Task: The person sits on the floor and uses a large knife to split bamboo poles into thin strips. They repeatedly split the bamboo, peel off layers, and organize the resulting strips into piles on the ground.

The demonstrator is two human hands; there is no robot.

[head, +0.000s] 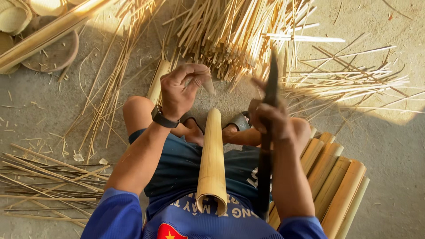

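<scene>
A seated person works a split half-round of bamboo [212,163], which rests lengthwise on the lap between the knees, its far end pointing toward a heap of pale slats [234,31]. The right hand [270,119] is clenched around a dark long-bladed knife [267,146]; the left hand [181,90] hovers above the piece, fingers curled around a small sliver. The bamboo looks stiff, light and smooth-skinned, best gripped along its curved sides, clear of the sharp-looking split edges. More split sections [336,186] lie stacked at right.
</scene>
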